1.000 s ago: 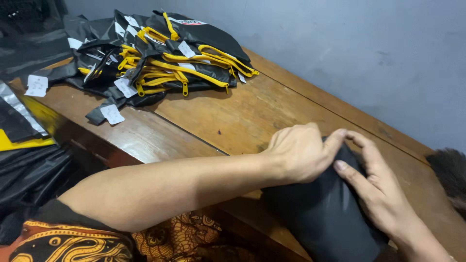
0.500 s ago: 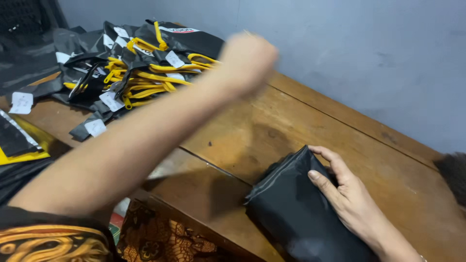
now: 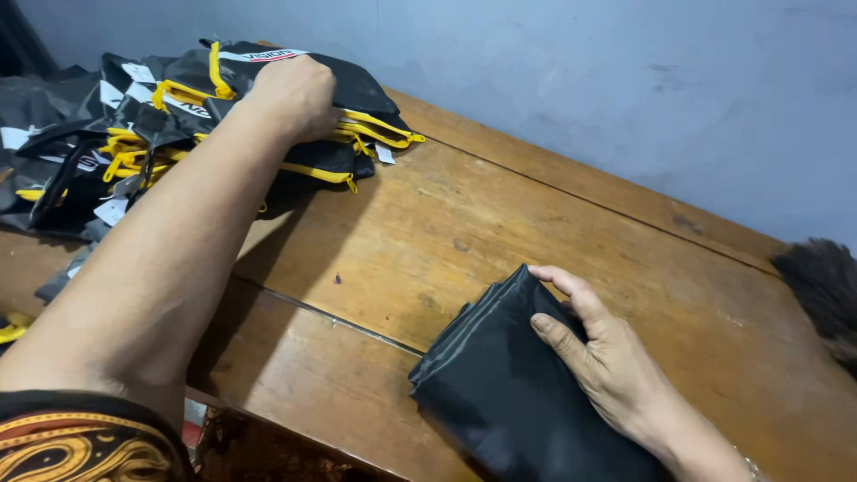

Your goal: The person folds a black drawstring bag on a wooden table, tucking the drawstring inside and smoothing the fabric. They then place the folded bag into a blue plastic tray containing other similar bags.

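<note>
Left hand (image 3: 295, 94) is stretched out to the far end of the wooden table (image 3: 464, 223), fingers curled down and gripping the top black bag (image 3: 353, 85) of the pile of black bags with yellow zips (image 3: 161, 134). Right hand (image 3: 594, 353) lies flat, fingers loose, pressing on the folded black cloth (image 3: 500, 393) at the near table edge, well apart from the pile.

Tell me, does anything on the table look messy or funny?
Yes, the pile of bags at the far left is jumbled, with yellow straps sticking out every way. The left hand rests on it. The right hand presses a neatly folded black bag. A dark furry thing pokes in at right; I cannot tell what.
</note>
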